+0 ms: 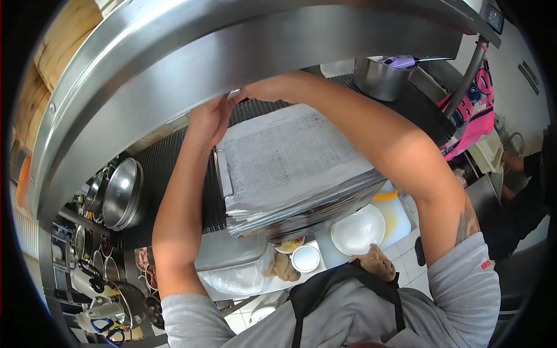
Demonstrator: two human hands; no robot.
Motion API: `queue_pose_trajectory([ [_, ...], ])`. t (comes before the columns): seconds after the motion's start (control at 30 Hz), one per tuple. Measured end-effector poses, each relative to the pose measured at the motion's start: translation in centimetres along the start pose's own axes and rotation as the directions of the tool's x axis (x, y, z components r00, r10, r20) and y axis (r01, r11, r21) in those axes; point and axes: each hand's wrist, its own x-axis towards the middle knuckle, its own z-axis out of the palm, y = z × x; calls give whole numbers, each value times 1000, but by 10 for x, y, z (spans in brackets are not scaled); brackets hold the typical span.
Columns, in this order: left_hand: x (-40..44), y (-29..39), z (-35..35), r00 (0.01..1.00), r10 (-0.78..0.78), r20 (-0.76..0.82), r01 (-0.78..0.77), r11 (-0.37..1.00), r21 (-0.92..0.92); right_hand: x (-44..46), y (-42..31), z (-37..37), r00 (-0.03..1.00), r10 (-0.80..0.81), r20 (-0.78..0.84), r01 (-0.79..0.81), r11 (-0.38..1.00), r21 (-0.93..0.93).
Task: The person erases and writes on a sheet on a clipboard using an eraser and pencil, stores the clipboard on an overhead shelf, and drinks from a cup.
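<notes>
Both my hands meet under the lower edge of a curved steel shelf [261, 49], which hides part of them. My left hand [213, 118] is raised, its fingers bent and drawn together. From the other side my right hand [260, 90] reaches in, fingertips closed close to the left ones. A small pale, shiny bit shows between them; its kind is too small to tell. Just below lies a stack of trays topped with a sheet of white paper [290, 153] bearing a grid-like texture. A white clip-like handle [224, 173] sits at the stack's left edge.
Metal bowls [123, 191] stand left on the black ribbed mat [159, 185]. A steel pot [383, 78] with a purple-handled utensil is behind my right forearm. Below are a white bowl [358, 229], a cloth [283, 267] and a lidded container [232, 252]. Another person [516, 197] stands right.
</notes>
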Motion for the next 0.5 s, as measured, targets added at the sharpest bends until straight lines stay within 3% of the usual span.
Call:
queue_pose_trajectory([
  [0.07, 5, -6, 8, 994, 26, -102, -27, 1000, -14, -12, -14, -12, 973, 215, 83, -201, 968, -152],
  [0.17, 0, 8, 4, 983, 97, -154, -96, 995, 13, -25, -41, -12, 951, 295, 89, -278, 946, -167],
  [0.27, 6, 2, 5, 946, 156, -284, -160, 987, 10, -39, -43, -14, 1000, -11, -10, 10, 990, -139],
  [0.37, 3, 12, 9, 934, 217, -283, -108, 929, 355, -47, -54, -21, 983, -94, -160, 73, 989, -132],
  [0.47, -2, 26, 16, 975, 108, -196, 45, 763, 645, -54, -70, -22, 997, 28, -71, -15, 986, 169],
  [0.5, -5, 31, 21, 973, 98, -208, 68, 741, 668, -53, -69, -21, 997, 50, -54, -40, 986, 160],
])
